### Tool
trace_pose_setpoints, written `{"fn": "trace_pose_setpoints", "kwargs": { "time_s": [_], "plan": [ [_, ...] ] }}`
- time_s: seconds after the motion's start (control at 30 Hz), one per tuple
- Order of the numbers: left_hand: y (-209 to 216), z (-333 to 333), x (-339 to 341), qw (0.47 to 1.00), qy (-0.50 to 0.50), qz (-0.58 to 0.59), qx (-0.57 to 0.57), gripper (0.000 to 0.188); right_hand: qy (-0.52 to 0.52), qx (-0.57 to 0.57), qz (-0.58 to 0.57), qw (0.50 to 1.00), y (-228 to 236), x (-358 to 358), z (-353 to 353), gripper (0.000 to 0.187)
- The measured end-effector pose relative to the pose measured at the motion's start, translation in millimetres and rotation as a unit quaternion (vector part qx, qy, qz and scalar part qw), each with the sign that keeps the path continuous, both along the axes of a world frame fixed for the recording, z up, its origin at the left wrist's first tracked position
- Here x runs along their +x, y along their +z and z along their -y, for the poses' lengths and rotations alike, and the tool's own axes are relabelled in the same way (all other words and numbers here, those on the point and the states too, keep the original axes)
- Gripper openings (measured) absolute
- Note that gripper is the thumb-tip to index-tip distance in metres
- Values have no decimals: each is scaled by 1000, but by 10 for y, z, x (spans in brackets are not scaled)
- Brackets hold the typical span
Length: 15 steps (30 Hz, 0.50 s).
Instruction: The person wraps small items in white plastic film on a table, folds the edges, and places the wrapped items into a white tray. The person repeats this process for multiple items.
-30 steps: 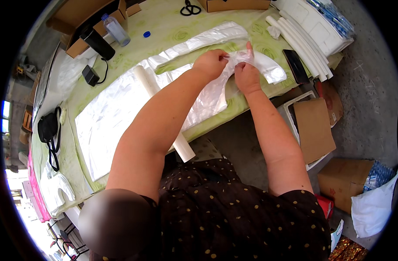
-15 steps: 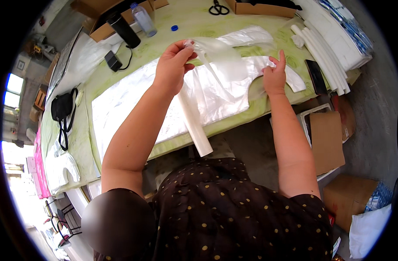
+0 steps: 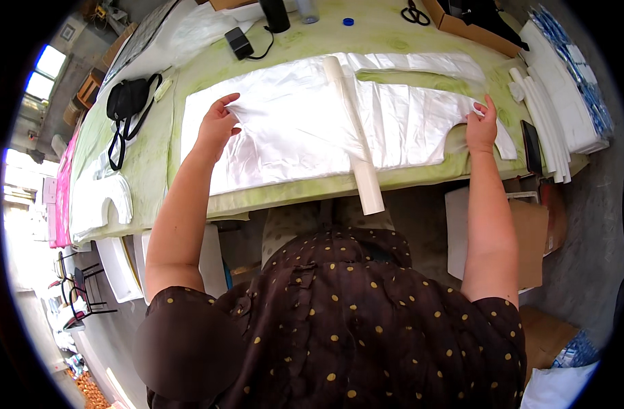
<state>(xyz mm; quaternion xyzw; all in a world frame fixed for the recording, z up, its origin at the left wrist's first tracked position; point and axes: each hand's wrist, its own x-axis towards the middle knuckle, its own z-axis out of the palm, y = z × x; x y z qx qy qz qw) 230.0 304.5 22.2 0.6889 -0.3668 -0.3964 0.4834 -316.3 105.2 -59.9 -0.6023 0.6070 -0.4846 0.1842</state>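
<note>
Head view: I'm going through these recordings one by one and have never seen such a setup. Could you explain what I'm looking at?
There is no machine here, only a person's two bare hands. The view comes from a wide fisheye camera on the person's head, looking down, so straight edges bend near the rim. Picture left is the person's left, and the dotted dark top is the person's own clothing.

On the green-covered table lies shiny white plastic, with a pale tube across it, jutting past the near edge. The left hand is at the plastic's left part; the right hand is at its narrow right end. Whether either grips it firmly is too small to tell.

Around them are a black bag, scissors and a phone.
</note>
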Motion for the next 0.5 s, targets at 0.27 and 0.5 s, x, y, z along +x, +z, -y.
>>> {"fn": "trace_pose_setpoints", "kwargs": {
  "time_s": [0.27, 0.5],
  "plan": [
    [-269, 168, 238, 952, 37, 302, -20, 59, 62, -34, -24, 997, 255, 268, -326, 44],
    [-68, 554, -369, 990, 101, 100, -18, 44, 338, -140, -70, 928, 430, 1423, -1773, 29]
  ]
}}
